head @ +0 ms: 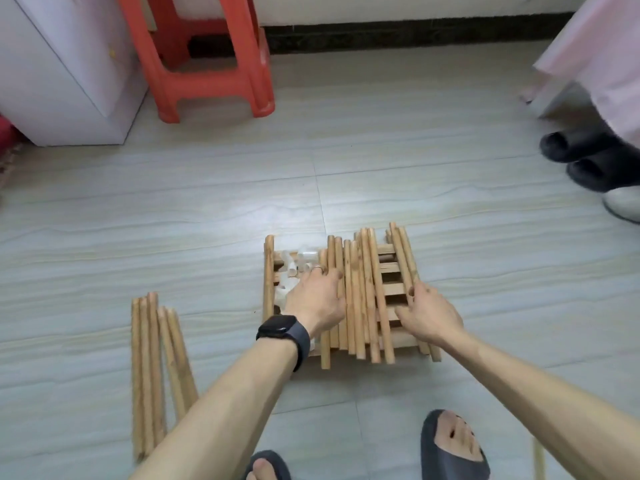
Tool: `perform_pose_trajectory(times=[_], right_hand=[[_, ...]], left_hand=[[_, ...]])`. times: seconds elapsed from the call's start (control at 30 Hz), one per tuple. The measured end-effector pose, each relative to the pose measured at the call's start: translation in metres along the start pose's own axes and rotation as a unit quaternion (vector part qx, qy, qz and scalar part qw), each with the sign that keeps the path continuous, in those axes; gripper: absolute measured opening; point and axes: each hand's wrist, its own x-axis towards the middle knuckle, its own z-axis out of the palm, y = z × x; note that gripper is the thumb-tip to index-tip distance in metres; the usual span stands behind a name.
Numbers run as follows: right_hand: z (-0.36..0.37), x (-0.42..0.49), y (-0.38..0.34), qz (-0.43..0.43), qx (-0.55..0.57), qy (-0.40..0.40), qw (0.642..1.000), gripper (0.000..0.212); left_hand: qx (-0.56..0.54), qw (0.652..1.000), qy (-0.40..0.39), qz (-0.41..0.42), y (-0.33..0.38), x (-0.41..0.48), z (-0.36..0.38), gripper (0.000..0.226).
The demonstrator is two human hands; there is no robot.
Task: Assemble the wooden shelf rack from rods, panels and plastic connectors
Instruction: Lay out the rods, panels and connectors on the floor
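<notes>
1. Two hands are down on the rod pile [363,292]. The left hand [317,296] lies palm down with its fingers nearly straight and spread. It rests flat on the left part of the pile and grips nothing. It has a ring on one finger and a dark watch [284,332] on the wrist.
2. The right hand [429,315] is palm down with fingers loosely extended. Its tips touch rods at the pile's right side, and no rod is seen closed inside it.
3. The rod pile is many wooden rods, roughly parallel, running away from the person. They lie on slatted wooden panels [391,271], which lie flat on the floor [207,220].
4. The plastic connectors [294,266] are translucent and clustered on the panels just beyond the left hand. They sit between a single rod [268,275] at the left edge and the rest of the pile.
5. A second rod bundle [152,368] lies on the floor well left of the pile. The left forearm partly hides its near end.
6. The floor is pale tile. The person's feet are in dark slippers [453,445] at the bottom edge.
7. At far left stand a red plastic stool [204,64] and, beside it, a white cabinet [52,71]. At the right edge are another pair of dark slippers [581,157] and a pink cloth [602,57].
</notes>
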Motion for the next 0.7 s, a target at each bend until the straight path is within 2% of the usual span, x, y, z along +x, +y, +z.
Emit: perform_pose_trajectory(times=[0.07,0.17,0.27,0.43,0.53,0.63,0.7], right_hand=[[0.012,0.005,0.016,0.017,-0.005,0.007,1.000,0.050],[0.023,0.013,0.027,0.001,-0.018,0.029,0.999,0.040],[0.031,0.020,0.028,-0.010,-0.014,0.025,1.000,0.035],[0.041,0.021,0.019,-0.031,0.026,-0.020,0.999,0.032],[0.041,0.025,0.012,-0.024,0.079,-0.059,0.995,0.040],[0.037,0.030,0.004,-0.006,0.135,-0.067,0.989,0.058],[0.033,0.033,-0.001,-0.009,0.116,-0.073,0.990,0.073]], left_hand=[[-0.001,1.000,-0.029,-0.007,0.019,0.008,0.018,0.053],[-0.036,0.995,-0.053,-0.079,0.033,0.017,0.041,0.057],[-0.056,0.988,-0.030,-0.142,0.039,0.022,0.057,0.058],[-0.050,0.987,-0.011,-0.150,0.042,0.029,0.066,0.056],[-0.059,0.987,-0.013,-0.151,0.040,0.032,0.064,0.052],[-0.074,0.986,-0.010,-0.151,0.037,0.031,0.064,0.052],[-0.091,0.982,-0.009,-0.163,0.036,0.032,0.063,0.055]])
